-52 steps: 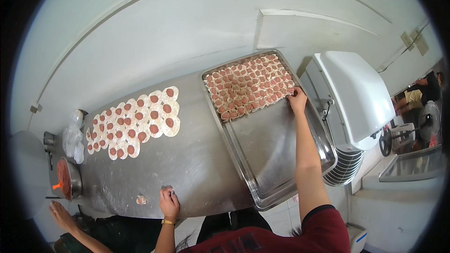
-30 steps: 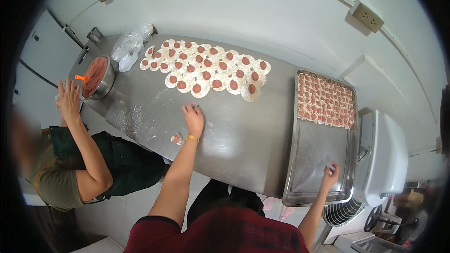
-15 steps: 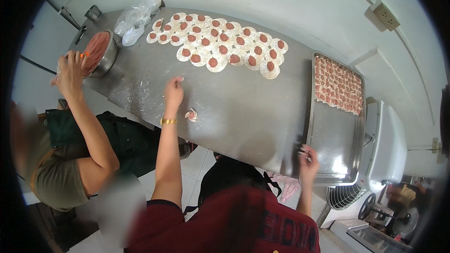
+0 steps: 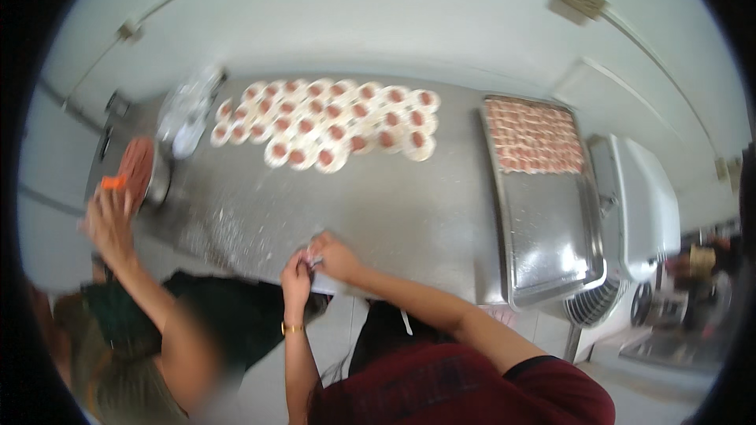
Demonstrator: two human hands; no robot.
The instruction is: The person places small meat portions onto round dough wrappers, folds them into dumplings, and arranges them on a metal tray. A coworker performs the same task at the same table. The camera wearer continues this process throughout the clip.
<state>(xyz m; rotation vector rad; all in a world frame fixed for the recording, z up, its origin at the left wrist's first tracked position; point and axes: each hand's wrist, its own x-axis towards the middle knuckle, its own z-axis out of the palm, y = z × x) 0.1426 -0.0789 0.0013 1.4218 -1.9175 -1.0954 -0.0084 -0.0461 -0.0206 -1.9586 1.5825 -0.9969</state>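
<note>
Close to the table's front edge, my left hand (image 4: 296, 277) and my right hand (image 4: 334, 256) meet, fingers closed round one small dumpling (image 4: 312, 261). A little pale wrapper and pink filling shows between the fingers; the rest is hidden and blurred. A gold band circles my left wrist. Farther back lie overlapping rows of round white wrappers (image 4: 331, 161), each with a dab of pink meat filling (image 4: 334, 112). To the right, a metal tray (image 4: 543, 212) holds closely packed dumplings (image 4: 535, 135) in its far half; its near half shows bare shiny metal.
At left, a co-worker's hand (image 4: 110, 224) holds an orange-ended tool (image 4: 113, 182) beside a steel bowl (image 4: 160, 177) of pink meat. Behind the bowl lies a clear plastic bag (image 4: 189, 114). Flour dusts the steel table (image 4: 409, 220). A white appliance (image 4: 647, 205) stands right of the tray.
My right hand has come from the tray to my left hand, which has drawn nearer the front edge. The dumpling on the table is now between my fingers. The view has shifted.
</note>
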